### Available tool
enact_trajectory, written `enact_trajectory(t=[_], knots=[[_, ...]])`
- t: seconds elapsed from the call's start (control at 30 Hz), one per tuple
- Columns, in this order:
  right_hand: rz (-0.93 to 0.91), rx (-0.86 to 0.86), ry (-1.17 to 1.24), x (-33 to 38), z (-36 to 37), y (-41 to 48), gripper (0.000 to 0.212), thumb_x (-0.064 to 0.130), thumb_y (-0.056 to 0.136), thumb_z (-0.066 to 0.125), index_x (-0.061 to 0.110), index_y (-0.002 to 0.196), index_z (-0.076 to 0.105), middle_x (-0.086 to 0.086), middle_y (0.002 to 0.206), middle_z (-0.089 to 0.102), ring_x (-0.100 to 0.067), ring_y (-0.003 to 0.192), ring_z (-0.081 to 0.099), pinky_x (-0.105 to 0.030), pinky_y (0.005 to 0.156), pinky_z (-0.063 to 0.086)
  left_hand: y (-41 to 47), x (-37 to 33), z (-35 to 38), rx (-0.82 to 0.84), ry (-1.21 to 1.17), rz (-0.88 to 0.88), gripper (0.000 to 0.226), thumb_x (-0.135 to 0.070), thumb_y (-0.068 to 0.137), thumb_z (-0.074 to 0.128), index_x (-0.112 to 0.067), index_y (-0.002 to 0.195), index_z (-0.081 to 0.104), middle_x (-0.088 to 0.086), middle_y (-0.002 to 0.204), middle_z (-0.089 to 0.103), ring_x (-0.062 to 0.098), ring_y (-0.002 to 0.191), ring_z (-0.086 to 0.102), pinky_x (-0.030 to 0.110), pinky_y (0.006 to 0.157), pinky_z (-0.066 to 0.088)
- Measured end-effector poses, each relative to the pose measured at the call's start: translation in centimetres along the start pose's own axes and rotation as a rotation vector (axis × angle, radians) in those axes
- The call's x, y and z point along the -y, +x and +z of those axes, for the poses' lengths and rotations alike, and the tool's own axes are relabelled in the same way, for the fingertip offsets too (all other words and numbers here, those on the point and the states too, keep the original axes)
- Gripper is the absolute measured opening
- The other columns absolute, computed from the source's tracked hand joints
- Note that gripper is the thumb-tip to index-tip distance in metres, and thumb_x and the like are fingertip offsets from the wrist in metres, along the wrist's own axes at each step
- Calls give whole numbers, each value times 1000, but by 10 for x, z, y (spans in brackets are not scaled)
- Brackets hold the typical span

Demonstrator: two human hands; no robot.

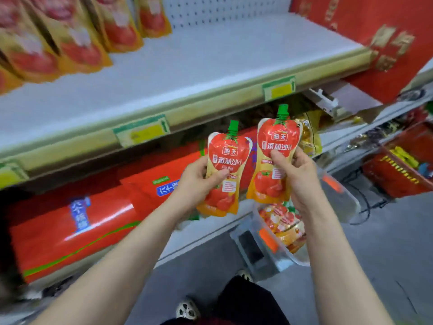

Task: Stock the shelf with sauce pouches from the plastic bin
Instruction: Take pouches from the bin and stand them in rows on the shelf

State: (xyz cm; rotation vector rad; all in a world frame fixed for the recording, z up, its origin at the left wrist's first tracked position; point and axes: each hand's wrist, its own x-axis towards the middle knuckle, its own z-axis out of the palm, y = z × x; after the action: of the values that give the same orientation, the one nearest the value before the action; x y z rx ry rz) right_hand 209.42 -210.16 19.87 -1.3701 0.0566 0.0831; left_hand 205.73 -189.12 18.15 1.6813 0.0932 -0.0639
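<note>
You hold two sauce pouches, one in each of your hands, both upright with the green cap on top and the red front turned to you. Your left hand [199,179] grips the left pouch [225,160] at its lower half, thumb across the front and fingers behind. Your right hand [296,177] grips the right pouch [277,148] in the same way, a little higher. The two pouches are just beside each other, in front of the edge of the white shelf [210,55].

At the left back of this shelf stand more pouches [77,38] in about four rows; they are too blurred to count one by one. On the shelf edge you see three green and yellow price labels [278,87].

One clear plastic bin [346,205] is on the floor under your right hand, with some pouches [283,221] inside; how many, I cannot tell.
</note>
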Motion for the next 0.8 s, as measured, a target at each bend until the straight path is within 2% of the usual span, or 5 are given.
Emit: enact_trajectory(t=[0.17,0.4,0.53,0.63,0.8], knots=[[-164,160,-83,60,69,7,18,23,84,69,18,102,69,1,93,77,-15,82,71,-32,76,57,-21,-59,-67,-122,4,173,22,-25,84,70,-24,105,66,0,100,75,17,96,70,41,89,55],[-328,375,-223,135,173,65,13,15,87,71,16,100,70,0,86,74,-13,78,68,-29,73,55,-9,-120,-147,-441,-125,330,15,-10,87,68,-19,99,65,-4,90,74,11,85,69,30,79,56],[-327,466,-329,158,224,115,21,11,85,73,5,106,70,-9,96,74,-17,85,69,-33,79,56,5,-134,-189,-643,-178,369,17,-8,88,66,-20,101,65,-9,91,73,4,86,67,20,74,53],[-290,504,-406,156,256,159,9,12,87,72,15,95,69,-6,92,72,-20,81,67,-40,75,55,16,-134,-212,-737,-191,367,23,-11,89,66,-12,112,64,4,107,72,16,100,68,30,85,55],[-235,537,-431,133,299,213,15,16,91,68,20,105,65,0,95,71,-18,84,69,-32,67,59,34,-131,-225,-848,-205,345,26,-11,88,66,-12,114,65,-6,100,74,4,92,69,16,72,54]])
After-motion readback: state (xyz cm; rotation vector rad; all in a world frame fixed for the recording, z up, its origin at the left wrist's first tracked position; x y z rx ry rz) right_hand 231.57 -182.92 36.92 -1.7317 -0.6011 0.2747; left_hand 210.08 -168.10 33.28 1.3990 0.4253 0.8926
